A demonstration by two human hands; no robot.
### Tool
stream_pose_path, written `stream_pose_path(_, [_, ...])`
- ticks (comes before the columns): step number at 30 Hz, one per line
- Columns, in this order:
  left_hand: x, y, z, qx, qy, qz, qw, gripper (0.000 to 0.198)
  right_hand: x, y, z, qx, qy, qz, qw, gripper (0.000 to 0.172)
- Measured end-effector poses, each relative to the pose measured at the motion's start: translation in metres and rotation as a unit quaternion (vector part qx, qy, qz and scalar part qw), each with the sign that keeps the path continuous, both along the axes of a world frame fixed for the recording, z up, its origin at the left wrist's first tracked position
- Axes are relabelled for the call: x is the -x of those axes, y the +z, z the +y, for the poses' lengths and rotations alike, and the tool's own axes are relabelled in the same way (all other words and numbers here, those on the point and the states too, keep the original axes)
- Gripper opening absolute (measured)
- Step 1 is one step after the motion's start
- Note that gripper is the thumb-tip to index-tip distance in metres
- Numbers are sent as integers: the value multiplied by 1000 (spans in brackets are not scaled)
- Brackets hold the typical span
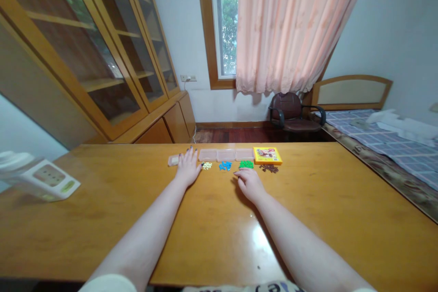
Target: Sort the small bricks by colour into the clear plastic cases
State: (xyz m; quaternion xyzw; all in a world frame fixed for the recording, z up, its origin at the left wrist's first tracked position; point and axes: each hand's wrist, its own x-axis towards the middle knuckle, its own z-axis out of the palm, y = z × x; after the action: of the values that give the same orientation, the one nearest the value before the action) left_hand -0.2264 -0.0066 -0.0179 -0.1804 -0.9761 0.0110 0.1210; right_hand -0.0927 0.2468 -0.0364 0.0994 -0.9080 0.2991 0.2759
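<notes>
My left hand (pixel 188 168) lies with its fingers spread, partly covering a small clear plastic tray (pixel 173 160). Its thumb points to a pile of cream pieces (pixel 207 165). Blue pieces (pixel 225 165) sit to the right of these. My right hand (pixel 252 185) is just in front of the green pieces (pixel 246 164), fingers loosely bent and pointing left, with nothing visible in them. Brown pieces (pixel 269 169) lie in front of a yellow box (pixel 267 155). Three more clear trays (pixel 226 155) stand in a row behind the piles.
The wooden table (pixel 325 219) spans the foreground. A white and clear container (pixel 41 178) stands at its left. Beyond are a glass-door cabinet (pixel 102 54), a pink curtain (pixel 287 27), a brown armchair (pixel 290 112) and a bed (pixel 383 127).
</notes>
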Motion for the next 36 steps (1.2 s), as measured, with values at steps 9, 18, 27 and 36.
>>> stream_pose_path(9, [9,4,38,-19,-60,-110,992,50,-2,4,3,17,5,-4,1000,29])
stream_pose_path(18, [-41,-9,7,-24,-76,-105,991,55,2,4,0,15,24,-27,999,27])
stream_pose_path(27, [-125,-7,43,-6,-45,-117,992,60,-1,5,2,29,9,-32,999,28])
stream_pose_path(36, [-185,-15,55,-14,-98,-136,986,67,-12,15,-5,-7,192,-91,977,48])
